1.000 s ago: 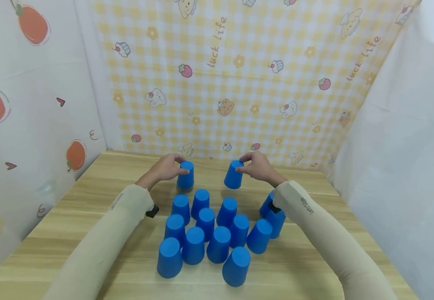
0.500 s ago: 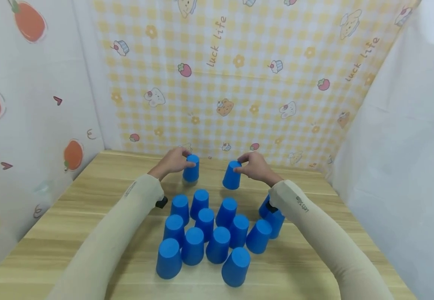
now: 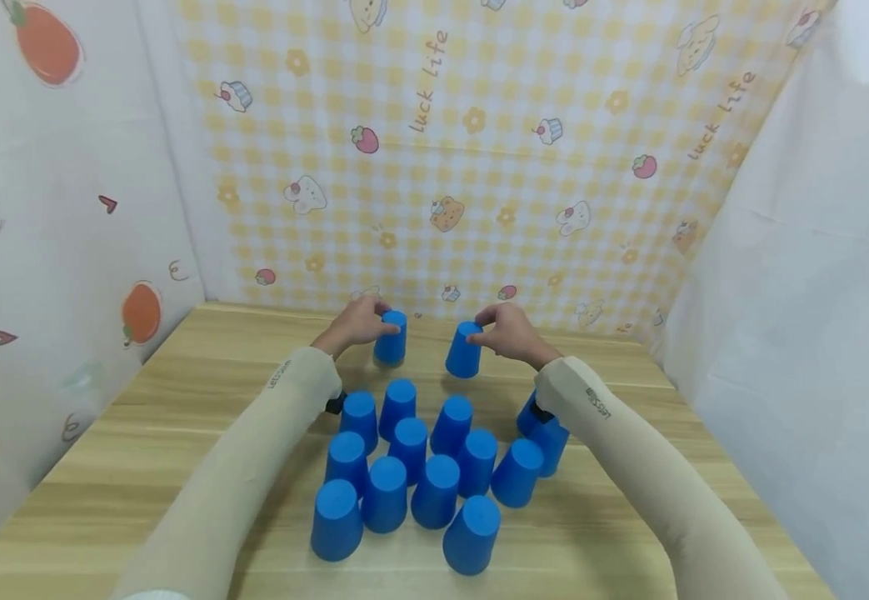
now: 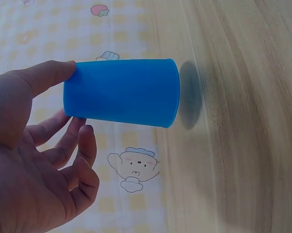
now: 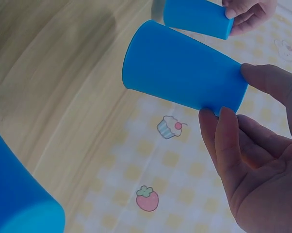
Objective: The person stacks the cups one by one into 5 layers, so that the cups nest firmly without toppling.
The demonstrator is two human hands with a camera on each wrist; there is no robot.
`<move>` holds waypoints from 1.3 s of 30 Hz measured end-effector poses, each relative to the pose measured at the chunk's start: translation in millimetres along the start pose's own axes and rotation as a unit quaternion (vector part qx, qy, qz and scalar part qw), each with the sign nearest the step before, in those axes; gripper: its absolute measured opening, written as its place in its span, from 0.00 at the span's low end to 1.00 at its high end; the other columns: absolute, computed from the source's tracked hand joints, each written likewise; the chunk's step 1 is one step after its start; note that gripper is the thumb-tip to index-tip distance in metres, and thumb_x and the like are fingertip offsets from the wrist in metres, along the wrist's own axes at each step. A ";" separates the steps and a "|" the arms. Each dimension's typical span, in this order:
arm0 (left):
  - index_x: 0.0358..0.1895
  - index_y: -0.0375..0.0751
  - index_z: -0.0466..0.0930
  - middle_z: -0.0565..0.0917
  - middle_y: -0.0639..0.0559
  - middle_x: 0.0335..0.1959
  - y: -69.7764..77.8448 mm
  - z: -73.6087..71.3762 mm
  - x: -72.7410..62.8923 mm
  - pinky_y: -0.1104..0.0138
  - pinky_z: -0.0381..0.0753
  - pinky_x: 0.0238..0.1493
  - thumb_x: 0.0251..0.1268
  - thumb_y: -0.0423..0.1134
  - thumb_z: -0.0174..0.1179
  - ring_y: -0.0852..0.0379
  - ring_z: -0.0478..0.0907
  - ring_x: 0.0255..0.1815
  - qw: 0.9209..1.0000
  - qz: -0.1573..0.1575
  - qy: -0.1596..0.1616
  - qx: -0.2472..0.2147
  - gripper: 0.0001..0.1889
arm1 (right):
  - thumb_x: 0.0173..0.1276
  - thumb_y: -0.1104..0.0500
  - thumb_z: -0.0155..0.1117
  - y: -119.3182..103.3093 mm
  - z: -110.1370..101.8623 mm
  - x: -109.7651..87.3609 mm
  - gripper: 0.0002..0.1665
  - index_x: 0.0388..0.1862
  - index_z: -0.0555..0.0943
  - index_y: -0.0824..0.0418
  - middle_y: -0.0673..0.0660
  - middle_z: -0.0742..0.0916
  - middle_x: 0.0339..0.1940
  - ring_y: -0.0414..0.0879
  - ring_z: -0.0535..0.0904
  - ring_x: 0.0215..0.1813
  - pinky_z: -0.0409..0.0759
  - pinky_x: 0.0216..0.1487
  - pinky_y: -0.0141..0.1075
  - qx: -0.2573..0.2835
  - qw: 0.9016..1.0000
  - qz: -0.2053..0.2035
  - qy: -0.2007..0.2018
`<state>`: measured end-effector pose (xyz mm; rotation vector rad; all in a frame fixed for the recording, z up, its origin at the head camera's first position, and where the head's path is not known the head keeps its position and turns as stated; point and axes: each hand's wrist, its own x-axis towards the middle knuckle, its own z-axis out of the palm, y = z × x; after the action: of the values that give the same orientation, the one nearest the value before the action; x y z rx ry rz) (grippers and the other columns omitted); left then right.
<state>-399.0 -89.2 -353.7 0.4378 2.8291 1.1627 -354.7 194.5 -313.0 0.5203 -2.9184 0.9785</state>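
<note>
So, going left to right, we've got a beige fabric sleeve (image 3: 235,483) reaching in over the left edge side of the pale wood-grain table (image 3: 104,467). At its end, our left hand (image 3: 357,322) is grasping a blue, tapered, plastic-looking cup (image 3: 391,346), mouth down, a bit left of the middle of the far edge. It's a light pinch: thumb on one side of the narrow end, fingertips on the other, spread only as wide as that end, with the spare fingers loosely curled. The rim looks just clear of the tabletop, with a shadow right by it.

Nearer to us, away from the far edge, we count thirteen matching blue cups (image 3: 408,450), all mouth down and bunched close. They run from left of the table's middle over toward the right edge, where the last couple are partly hidden by the other sleeve.

A bit right of the far edge's middle, we've got a second blue tapered cup (image 3: 462,357), also mouth down. Our right hand (image 3: 511,333) is grasping it about the same way, thumb against fingertips at the narrow end, gap no wider than the cup. Last up is the right beige sleeve (image 3: 629,467), toward the right edge.
</note>
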 end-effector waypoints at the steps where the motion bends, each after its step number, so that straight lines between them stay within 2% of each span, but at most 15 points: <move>1: 0.64 0.31 0.72 0.75 0.36 0.63 -0.3 0.7 0.3 0.48 0.73 0.63 0.68 0.44 0.64 0.39 0.72 0.65 1.000 -0.003 0.000 -0.005 0.27 | 0.64 0.58 0.72 0.8 0.1 1.0 0.23 0.54 0.81 0.70 0.65 0.86 0.50 0.53 0.86 0.42 0.85 0.32 0.36 -0.001 1.000 0.003 -0.001; 10: 0.64 0.31 0.71 0.75 0.36 0.63 -4.6 5.7 4.7 0.49 0.73 0.63 0.67 0.43 0.65 0.39 0.72 0.64 1.000 -0.006 0.001 -0.020 0.28 | 0.64 0.58 0.72 0.5 1.8 5.7 0.23 0.55 0.81 0.70 0.65 0.85 0.51 0.53 0.86 0.43 0.85 0.33 0.36 -0.010 1.000 0.015 0.001; 22: 0.59 0.35 0.74 0.76 0.37 0.62 -17.4 11.0 5.6 0.47 0.73 0.62 0.66 0.41 0.65 0.38 0.71 0.64 0.998 -0.008 -0.005 -0.054 0.22 | 0.64 0.59 0.71 -3.6 6.7 5.6 0.24 0.56 0.81 0.71 0.66 0.85 0.52 0.54 0.86 0.43 0.85 0.33 0.36 -0.016 1.000 -0.004 -0.001; 29: 0.64 0.34 0.72 0.74 0.36 0.64 -18.2 12.3 6.6 0.46 0.72 0.63 0.65 0.41 0.66 0.37 0.69 0.66 0.999 -0.001 -0.004 -0.042 0.27 | 0.65 0.58 0.71 -3.0 6.9 8.6 0.24 0.55 0.81 0.71 0.65 0.85 0.51 0.55 0.84 0.47 0.85 0.37 0.37 -0.019 1.000 -0.005 -0.001; 34: 0.70 0.33 0.65 0.71 0.35 0.68 -17.4 8.4 1.3 0.45 0.68 0.66 0.64 0.43 0.67 0.36 0.65 0.70 1.000 0.007 0.000 -0.026 0.35 | 0.64 0.58 0.72 1.6 6.0 11.6 0.23 0.54 0.82 0.70 0.64 0.86 0.50 0.54 0.84 0.47 0.85 0.37 0.38 -0.020 1.000 0.001 0.004; 39: 0.73 0.36 0.63 0.68 0.37 0.70 -22.9 0.2 -12.9 0.42 0.67 0.66 0.63 0.45 0.68 0.34 0.63 0.71 1.000 0.006 -0.001 -0.030 0.38 | 0.65 0.58 0.71 1.2 8.2 12.9 0.24 0.56 0.81 0.70 0.66 0.85 0.52 0.54 0.85 0.43 0.86 0.37 0.38 0.001 1.000 0.015 -0.009</move>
<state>-392.1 -108.2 -370.6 0.4509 2.7852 1.2463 -366.5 186.6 -318.7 0.4907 -2.9500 0.9847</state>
